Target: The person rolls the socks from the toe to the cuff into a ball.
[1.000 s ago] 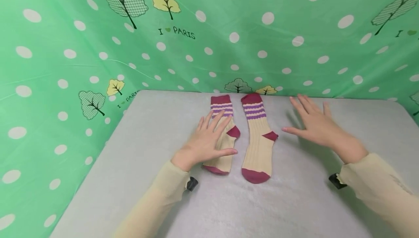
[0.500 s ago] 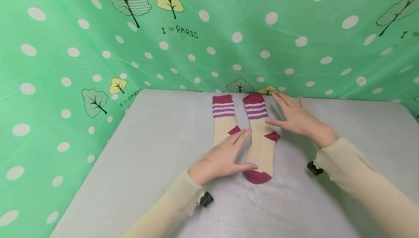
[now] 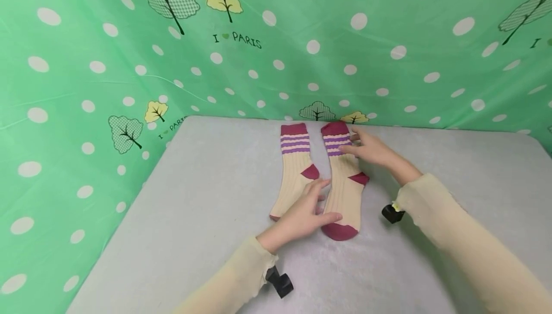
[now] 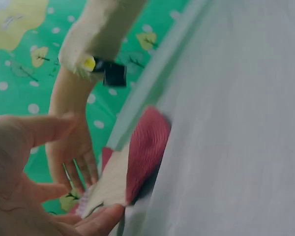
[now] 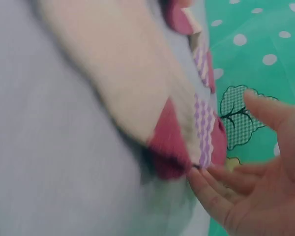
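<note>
Two cream ribbed socks with burgundy cuffs, heels and toes and purple stripes lie flat, side by side. My left hand (image 3: 302, 218) covers part of the left sock (image 3: 294, 175), including most of its toe. Its fingertips are at the near edge of the right sock (image 3: 345, 199), with the thumb over that sock near the toe. My right hand (image 3: 375, 152) is at the right sock's striped cuff, thumb above the stripes. In the right wrist view, the fingertips (image 5: 199, 179) touch the sock's edge beside the heel. Both thumbs stand apart from the loosely bent fingers.
The socks lie on a grey cloth-covered table (image 3: 207, 189), their cuffs close to its back edge. Behind and at the left hangs a green curtain (image 3: 241, 84) with white dots and printed trees. Black cameras (image 3: 280, 281) are worn on both wrists.
My left hand has moved right from the left sock to the right sock's edge. My right hand has come leftward to the right sock's cuff. The socks look unmoved.
</note>
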{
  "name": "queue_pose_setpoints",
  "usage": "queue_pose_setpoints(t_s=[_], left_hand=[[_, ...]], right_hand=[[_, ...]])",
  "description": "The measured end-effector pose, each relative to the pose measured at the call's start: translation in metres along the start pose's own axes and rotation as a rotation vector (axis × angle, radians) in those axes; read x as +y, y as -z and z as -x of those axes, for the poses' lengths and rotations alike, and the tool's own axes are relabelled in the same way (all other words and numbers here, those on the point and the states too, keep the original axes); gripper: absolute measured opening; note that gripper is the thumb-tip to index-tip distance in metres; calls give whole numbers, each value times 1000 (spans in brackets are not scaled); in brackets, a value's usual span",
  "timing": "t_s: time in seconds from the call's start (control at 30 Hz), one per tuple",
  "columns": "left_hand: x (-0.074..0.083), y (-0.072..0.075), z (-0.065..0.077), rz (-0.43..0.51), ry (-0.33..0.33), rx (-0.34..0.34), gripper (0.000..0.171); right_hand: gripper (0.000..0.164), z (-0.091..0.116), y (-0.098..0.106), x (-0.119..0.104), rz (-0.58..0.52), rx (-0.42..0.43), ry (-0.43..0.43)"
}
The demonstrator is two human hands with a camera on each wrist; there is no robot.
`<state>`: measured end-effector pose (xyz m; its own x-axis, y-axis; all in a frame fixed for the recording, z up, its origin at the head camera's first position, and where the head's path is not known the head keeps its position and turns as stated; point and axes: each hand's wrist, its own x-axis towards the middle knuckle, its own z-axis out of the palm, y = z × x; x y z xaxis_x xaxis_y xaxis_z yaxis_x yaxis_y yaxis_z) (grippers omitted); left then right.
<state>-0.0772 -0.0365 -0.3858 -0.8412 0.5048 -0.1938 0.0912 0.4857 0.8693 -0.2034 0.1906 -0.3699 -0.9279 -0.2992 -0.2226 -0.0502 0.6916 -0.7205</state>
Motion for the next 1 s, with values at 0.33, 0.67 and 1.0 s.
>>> queue_pose_setpoints(t_s=[0.33,0.67,1.0], left_hand=[[5,0,-9,118,99,-50,69],[8,-11,-7,-215,26,23,44],[12,29,16,-112,-50,160,24]], right_hand=[[69,-17,2,-6,-183,5,-208],[56,-20,-8,-10,-227,87,-200],[49,-14,-9,-33,-462,181,-107]])
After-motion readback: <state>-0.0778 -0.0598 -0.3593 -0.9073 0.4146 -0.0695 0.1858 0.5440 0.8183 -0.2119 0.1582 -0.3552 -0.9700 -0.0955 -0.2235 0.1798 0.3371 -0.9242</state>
